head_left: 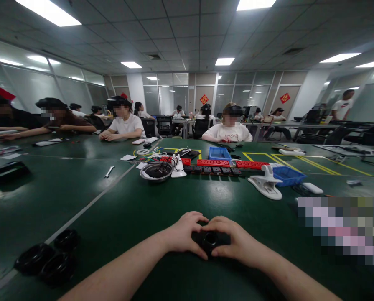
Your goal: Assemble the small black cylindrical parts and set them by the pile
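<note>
We see the left hand (pixel 189 232) and the right hand (pixel 235 238) together holding a black part (pixel 210 239) at the near counter (pixel 127 221). Its handling seems unfinished, we judge; three black rings (pixel 57 266) lie apart at left, unheld.

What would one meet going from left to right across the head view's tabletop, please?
Three shiny black ring-like pieces, silver metal wrench, round metal bowl, left hand, small black hollow piece, right hand, white plastic clamp-shaped stand, rightmost blue plastic basket.
</note>
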Demonstrator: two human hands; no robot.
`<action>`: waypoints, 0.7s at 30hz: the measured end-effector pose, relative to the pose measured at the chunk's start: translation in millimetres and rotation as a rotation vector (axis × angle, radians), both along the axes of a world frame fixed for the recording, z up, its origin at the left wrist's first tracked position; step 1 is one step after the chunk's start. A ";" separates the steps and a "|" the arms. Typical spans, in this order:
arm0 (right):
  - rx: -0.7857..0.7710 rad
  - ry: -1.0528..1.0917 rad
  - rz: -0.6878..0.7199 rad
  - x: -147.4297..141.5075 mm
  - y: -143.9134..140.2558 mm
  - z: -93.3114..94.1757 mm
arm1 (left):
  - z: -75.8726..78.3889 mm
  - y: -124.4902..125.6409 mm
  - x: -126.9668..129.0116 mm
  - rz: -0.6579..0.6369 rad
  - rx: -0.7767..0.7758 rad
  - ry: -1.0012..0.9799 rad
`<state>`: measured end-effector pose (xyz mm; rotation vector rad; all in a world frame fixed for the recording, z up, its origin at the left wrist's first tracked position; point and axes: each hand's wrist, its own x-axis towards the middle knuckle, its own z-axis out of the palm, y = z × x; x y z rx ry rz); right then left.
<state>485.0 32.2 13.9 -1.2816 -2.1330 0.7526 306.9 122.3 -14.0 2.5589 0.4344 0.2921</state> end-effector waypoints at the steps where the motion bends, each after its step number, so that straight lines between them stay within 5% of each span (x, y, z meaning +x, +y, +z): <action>1: -0.013 0.014 0.024 -0.1 -0.4 0.8 | -0.2 1.3 -1.1 -0.029 -0.010 0.025; 5: 0.002 0.039 -0.043 -0.5 1.0 -5.1 | -2.7 1.8 1.2 -0.008 -0.010 0.022; 11: 0.168 -0.065 -0.410 -0.7 7.3 -22.1 | -7.6 -5.8 9.9 0.347 0.065 -0.054; 21: 0.270 -0.180 -0.607 -14.3 6.2 -29.9 | -2.2 -32.0 20.0 0.460 0.113 -0.057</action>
